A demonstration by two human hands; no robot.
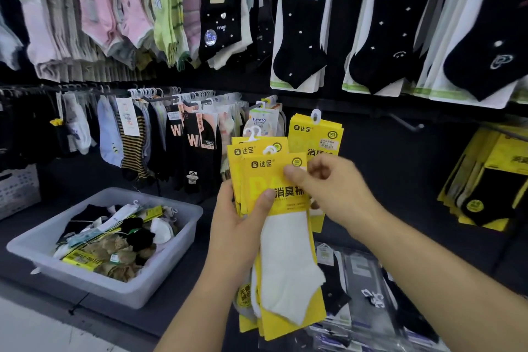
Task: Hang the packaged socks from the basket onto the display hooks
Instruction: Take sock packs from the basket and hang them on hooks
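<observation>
Sock packs (285, 251), yellow-carded, stand fanned in the left grip (240, 217), its thumb and fingers clamped round them, near the basket (114, 291). The right grip (331, 183) pinches the front pack's top corner.

— What's behind everything?
— A black display wall (385, 151), matt, running the whole width.
— And below it?
— A dark grey ledge (177, 311) juts out from its foot. Past the ledge's front edge, lower left, there's pale floor (34, 331).
— Anything else?
— A white latticed crate (17, 188) at the far left. The light is even, brightest on the floor.
</observation>
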